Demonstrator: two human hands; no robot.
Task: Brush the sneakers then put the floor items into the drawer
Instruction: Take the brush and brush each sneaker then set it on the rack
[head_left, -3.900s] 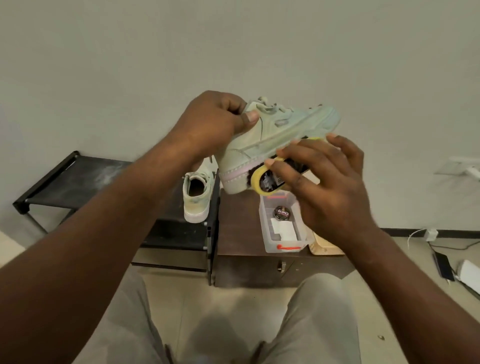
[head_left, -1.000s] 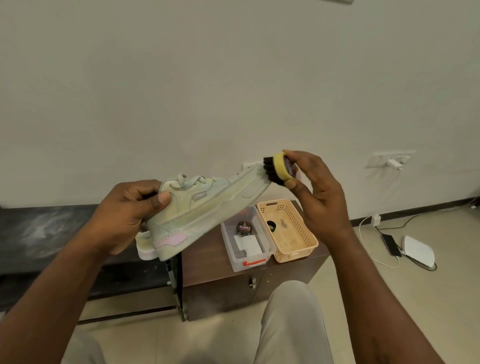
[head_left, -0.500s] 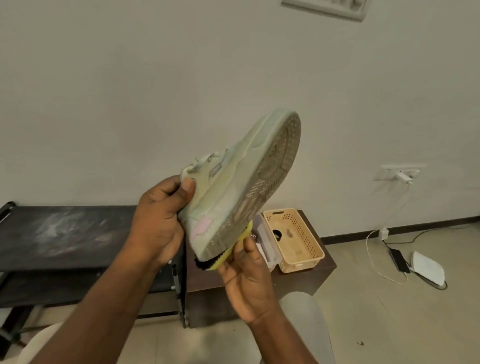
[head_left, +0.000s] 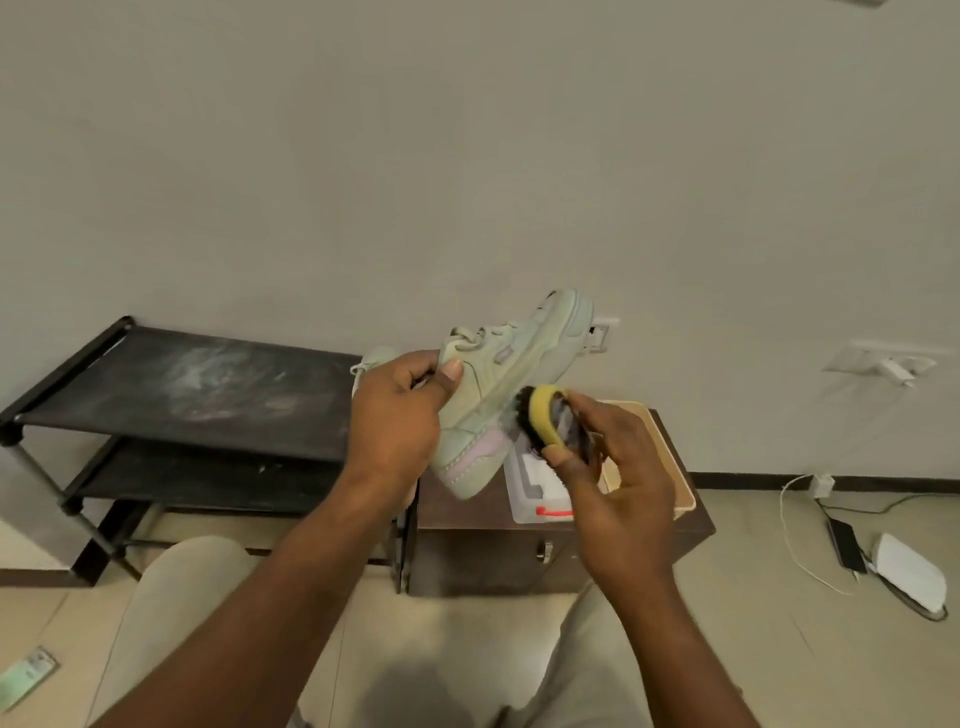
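My left hand (head_left: 397, 415) grips a pale green sneaker (head_left: 511, 384) by its heel collar, toe raised up and to the right. Black bristles of a yellow-backed brush (head_left: 543, 415) rest against the sneaker's side, and my right hand (head_left: 613, 483) holds that brush. Behind my left hand, a second pale green sneaker (head_left: 371, 361) peeks out on the black shoe rack (head_left: 208, 384). Below the hands stands a brown cabinet with a drawer (head_left: 493, 551).
A clear plastic box (head_left: 535, 493) with an orange latch and a beige basket (head_left: 670, 467) sit on the cabinet top. A phone on a cable (head_left: 847, 545) and a white device (head_left: 911, 571) lie on the floor at right. A green packet (head_left: 26, 675) lies at lower left.
The sneaker has turned from sole-facing-me back to its side. The brush has moved from under the heel up to the sneaker's side. The view tilted downward.
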